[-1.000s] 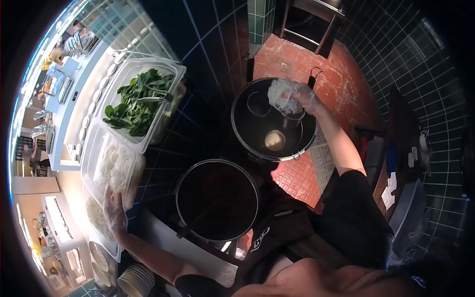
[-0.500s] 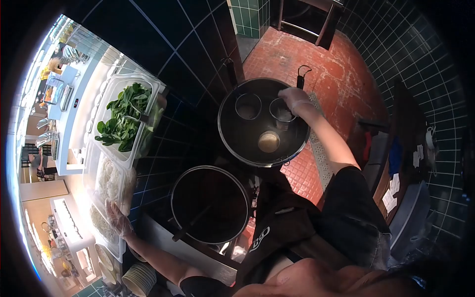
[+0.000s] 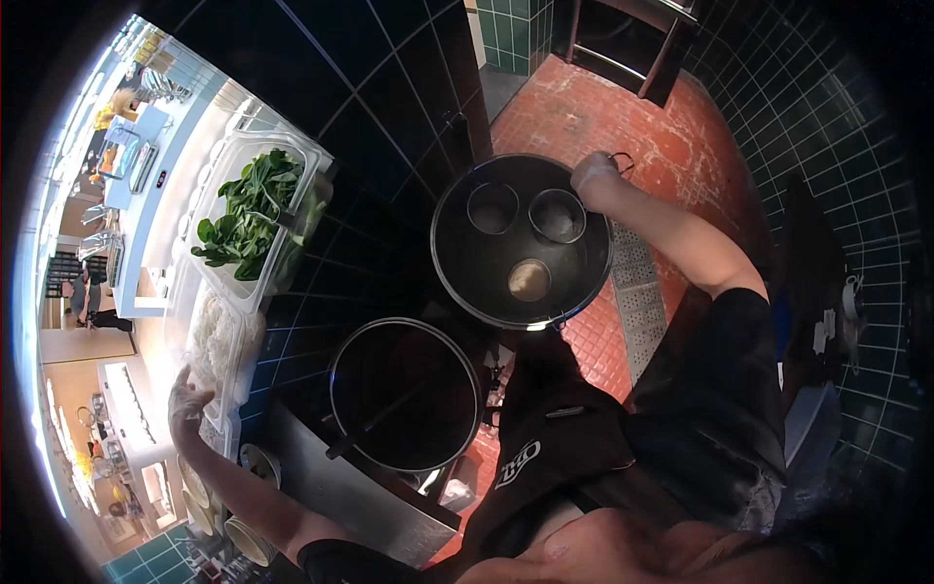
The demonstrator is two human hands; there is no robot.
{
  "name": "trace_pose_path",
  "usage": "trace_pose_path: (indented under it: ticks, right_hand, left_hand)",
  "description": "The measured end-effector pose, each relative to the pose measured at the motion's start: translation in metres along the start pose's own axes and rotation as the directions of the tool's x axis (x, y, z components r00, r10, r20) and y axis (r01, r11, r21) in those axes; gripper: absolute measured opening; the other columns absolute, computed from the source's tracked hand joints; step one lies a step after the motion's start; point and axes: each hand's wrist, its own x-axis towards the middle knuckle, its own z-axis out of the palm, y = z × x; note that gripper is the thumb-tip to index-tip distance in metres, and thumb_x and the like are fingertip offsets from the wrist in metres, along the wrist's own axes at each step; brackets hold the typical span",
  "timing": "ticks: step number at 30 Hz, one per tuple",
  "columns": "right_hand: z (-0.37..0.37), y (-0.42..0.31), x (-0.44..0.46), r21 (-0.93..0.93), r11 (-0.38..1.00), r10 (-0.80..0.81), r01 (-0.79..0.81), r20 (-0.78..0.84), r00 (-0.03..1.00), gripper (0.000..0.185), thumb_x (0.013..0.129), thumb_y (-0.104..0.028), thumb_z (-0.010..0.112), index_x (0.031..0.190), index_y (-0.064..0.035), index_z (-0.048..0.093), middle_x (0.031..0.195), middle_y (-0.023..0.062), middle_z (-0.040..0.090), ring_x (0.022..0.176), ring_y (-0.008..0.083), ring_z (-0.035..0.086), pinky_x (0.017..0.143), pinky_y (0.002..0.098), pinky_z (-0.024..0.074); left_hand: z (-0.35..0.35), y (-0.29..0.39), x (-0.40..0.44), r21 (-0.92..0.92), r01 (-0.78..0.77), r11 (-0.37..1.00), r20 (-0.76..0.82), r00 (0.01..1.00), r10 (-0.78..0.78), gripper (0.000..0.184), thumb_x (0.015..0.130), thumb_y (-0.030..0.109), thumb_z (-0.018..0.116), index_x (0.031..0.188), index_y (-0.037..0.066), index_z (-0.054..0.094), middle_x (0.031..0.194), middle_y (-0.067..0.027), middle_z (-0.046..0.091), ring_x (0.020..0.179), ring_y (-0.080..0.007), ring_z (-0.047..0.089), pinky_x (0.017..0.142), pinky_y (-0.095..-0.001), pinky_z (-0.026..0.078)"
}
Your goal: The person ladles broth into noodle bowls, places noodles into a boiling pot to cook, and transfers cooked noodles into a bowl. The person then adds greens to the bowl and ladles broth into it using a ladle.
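My gloved right hand [image 3: 593,183] is closed around the dark handle of a noodle strainer basket [image 3: 558,218] at the far rim of a large round pot [image 3: 441,282]. Something whitish lies in this basket. Beside it hangs a second strainer basket [image 3: 491,210], and a third round one [image 3: 529,280] with pale contents sits nearer to me. My left hand [image 3: 191,399], gloved and with fingers apart, is over the near end of the clear containers of white noodles [image 3: 211,336]. I see nothing held in it.
A second large pot [image 3: 336,394] with a ladle-like handle [image 3: 365,434] across it stands nearer me. Leafy greens [image 3: 255,209] fill a clear tub on the left counter. Stacked bowls [image 3: 251,540] stand at lower left. A perforated metal strip [image 3: 637,302] crosses the red tiled floor [image 3: 574,112].
My right hand has moved from over the basket's mouth to its handle; whitish stuff now shows in the basket. My left hand has shifted left and slightly up, fingers more spread.
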Motion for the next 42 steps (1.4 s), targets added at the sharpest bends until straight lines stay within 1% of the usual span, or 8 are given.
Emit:
trace_pose_path:
  ticks: [3, 6, 12, 15, 21, 31, 34, 42]
  right_hand:
    - [0.009, -0.005, -0.009, 0.054, 0.999, 0.004, 0.000, -0.075, 0.997, 0.021, 0.077, -0.020, 0.065, 0.094, -0.0114, 0.071, 0.090, 0.0030, 0.069, 0.080, 0.0228, 0.067, 0.053, 0.0434, 0.0497]
    - [0.024, -0.027, 0.015, 0.095, 0.995, 0.005, -0.008, 0.023, 1.000, 0.022, 0.080, -0.024, 0.061, 0.097, -0.0136, 0.071, 0.096, 0.0041, 0.069, 0.089, 0.0233, 0.066, 0.061, 0.0421, 0.0518]
    - [0.083, -0.076, 0.067, 0.118, 0.991, -0.070, 0.062, 0.065, 0.995, 0.027, 0.083, -0.031, 0.057, 0.098, -0.0132, 0.071, 0.101, 0.0082, 0.068, 0.092, 0.0223, 0.066, 0.068, 0.0418, 0.0525]
    - [0.075, -0.062, 0.048, 0.215, 0.967, -0.124, 0.136, -0.068, 0.990, 0.021, 0.080, -0.018, 0.060, 0.096, -0.0113, 0.071, 0.101, 0.0116, 0.068, 0.093, 0.0262, 0.066, 0.073, 0.0398, 0.0530]
    - [0.141, -0.042, 0.047, 0.410, 0.850, 0.028, 0.330, -0.660, 0.750, 0.021, 0.078, -0.012, 0.055, 0.097, -0.0060, 0.062, 0.094, 0.0157, 0.063, 0.088, 0.0322, 0.062, 0.075, 0.0431, 0.0498]
    - [0.088, -0.063, -0.004, 0.317, 0.946, 0.074, 0.069, -0.417, 0.906, 0.037, 0.085, -0.028, 0.056, 0.119, -0.0144, 0.060, 0.130, 0.0017, 0.053, 0.124, 0.0251, 0.044, 0.107, 0.0412, 0.0286]
    - [0.104, -0.086, 0.011, 0.548, 0.828, 0.305, 0.116, -0.615, 0.727, 0.034, 0.085, -0.024, 0.055, 0.116, -0.0109, 0.062, 0.123, 0.0039, 0.058, 0.120, 0.0265, 0.047, 0.104, 0.0412, 0.0321]
    - [0.053, -0.294, -0.096, 0.417, 0.350, -0.124, 0.839, -0.867, 0.483, 0.024, 0.085, -0.015, 0.057, 0.106, -0.0069, 0.064, 0.101, 0.0154, 0.063, 0.096, 0.0332, 0.057, 0.088, 0.0406, 0.0448]
  left_hand:
    - [0.008, -0.050, 0.017, 0.124, -0.033, 0.992, -0.048, 0.998, 0.039, 0.064, 0.074, 0.007, 0.065, 0.134, 0.000, 0.042, 0.087, -0.0126, 0.063, 0.072, -0.0193, 0.061, 0.065, -0.0304, 0.050]
    - [0.047, -0.041, 0.005, -0.611, -0.045, 0.790, -0.226, 0.967, -0.119, 0.044, 0.087, 0.007, 0.053, 0.131, 0.002, 0.046, 0.077, -0.0054, 0.060, 0.051, -0.0047, 0.048, 0.044, -0.0184, 0.037]
    - [0.108, -0.015, -0.052, -0.659, -0.314, 0.684, -0.635, 0.719, -0.282, 0.037, 0.092, 0.014, 0.056, 0.127, 0.000, 0.049, 0.096, -0.0094, 0.063, 0.066, -0.0100, 0.056, 0.057, -0.0211, 0.048]
    - [0.136, -0.042, -0.086, -0.821, -0.449, 0.352, -0.547, 0.794, -0.264, 0.033, 0.092, 0.014, 0.056, 0.123, 0.001, 0.053, 0.098, -0.0091, 0.062, 0.069, -0.0110, 0.056, 0.061, -0.0224, 0.049]
    - [0.187, -0.016, -0.208, -0.838, -0.268, 0.476, -0.427, 0.865, -0.264, 0.025, 0.089, 0.017, 0.059, 0.111, 0.005, 0.061, 0.106, -0.0047, 0.062, 0.084, -0.0141, 0.059, 0.071, -0.0268, 0.052]
    - [0.304, -0.070, -0.361, -0.997, 0.069, -0.046, 0.082, 0.749, -0.657, 0.029, 0.088, 0.023, 0.064, 0.111, 0.006, 0.062, 0.093, -0.0048, 0.065, 0.068, -0.0103, 0.061, 0.062, -0.0240, 0.051]
    - [0.323, -0.090, -0.369, -0.997, 0.072, 0.011, 0.047, 0.757, -0.652, 0.032, 0.088, 0.025, 0.064, 0.113, 0.005, 0.061, 0.094, -0.0064, 0.066, 0.069, -0.0106, 0.061, 0.062, -0.0233, 0.050]
    - [0.329, -0.134, -0.326, -0.993, 0.114, 0.042, 0.067, 0.800, -0.596, 0.031, 0.087, 0.024, 0.063, 0.111, 0.004, 0.062, 0.090, -0.0050, 0.065, 0.070, -0.0106, 0.061, 0.061, -0.0228, 0.047]
